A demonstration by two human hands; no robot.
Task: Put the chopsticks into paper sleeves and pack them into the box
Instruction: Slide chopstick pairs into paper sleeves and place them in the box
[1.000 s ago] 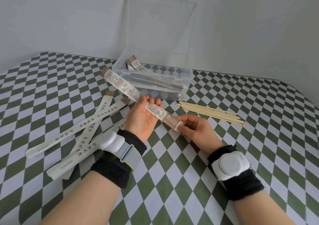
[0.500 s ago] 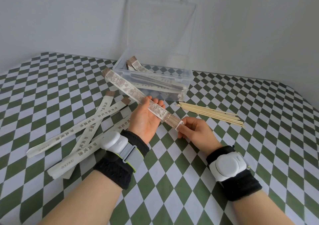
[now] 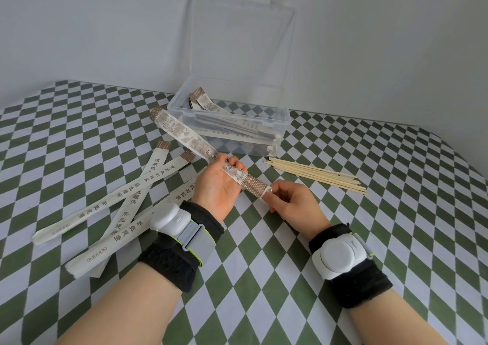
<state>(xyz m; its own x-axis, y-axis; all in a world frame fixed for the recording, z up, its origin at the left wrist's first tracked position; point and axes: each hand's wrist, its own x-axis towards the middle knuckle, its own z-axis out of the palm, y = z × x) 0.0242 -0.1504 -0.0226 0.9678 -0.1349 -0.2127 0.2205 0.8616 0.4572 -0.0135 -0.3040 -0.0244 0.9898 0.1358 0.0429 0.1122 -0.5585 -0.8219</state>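
Green-and-white checked tablecloth (image 3: pixel 343 239)

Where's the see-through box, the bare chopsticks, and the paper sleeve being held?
box (image 3: pixel 232 118): head view, on its front rim.
bare chopsticks (image 3: pixel 317 174): head view, middle of the pile.
held sleeve (image 3: pixel 184 135): head view, on the printed stretch nearest the box.

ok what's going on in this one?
A person is sleeving chopsticks by hand. The left hand grips a printed sleeve at its middle, above the table, while the right hand pinches its near end. The clear box behind, lid open, already holds several packed sleeves. Bare chopsticks lie to its right, and loose paper sleeves lie on the checked cloth at left.
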